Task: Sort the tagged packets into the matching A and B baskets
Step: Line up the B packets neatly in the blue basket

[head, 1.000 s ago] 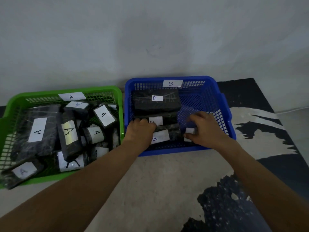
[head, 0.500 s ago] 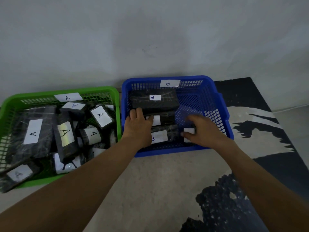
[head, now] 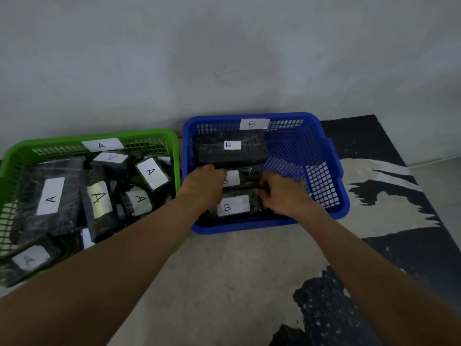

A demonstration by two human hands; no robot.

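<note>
The blue basket (head: 334,196) carries a B tag on its far rim and holds three black packets with white B tags. The back B packet (head: 230,148) lies flat. My left hand (head: 202,186) grips the left end of the middle B packet (head: 245,176), and my right hand (head: 282,193) curls its fingers around that packet's right end. The front B packet (head: 233,207) lies just below both hands. The green basket (head: 15,156) on the left, tagged A, is full of several black packets with A tags (head: 51,196).
Both baskets stand on a concrete floor against a grey wall (head: 224,58). A black and white patterned mat (head: 389,221) lies to the right, partly under the blue basket. The blue basket's right half shows bare mesh.
My left hand has slid deeper into the blue basket onto the middle packet's left end. My right hand has moved left from the basket's front right to that packet's right end.
</note>
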